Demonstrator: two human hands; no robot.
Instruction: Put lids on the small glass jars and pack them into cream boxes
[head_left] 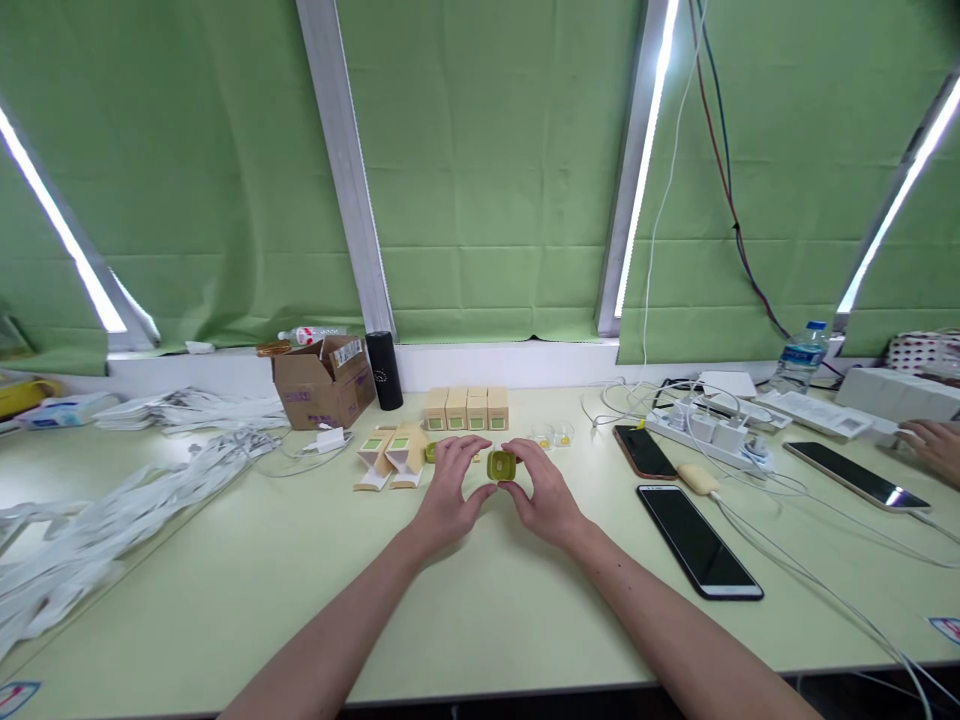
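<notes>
Green case in fingers, cartons beyond

Black cylinder beside a cardboard box (brown).

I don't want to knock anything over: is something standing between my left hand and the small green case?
Nothing visible does. Fingers and thumb of the left hand curve close beside the small green case, and the right hand holds it from the other side. Whether the left fingertips touch it, I cannot tell.
</notes>
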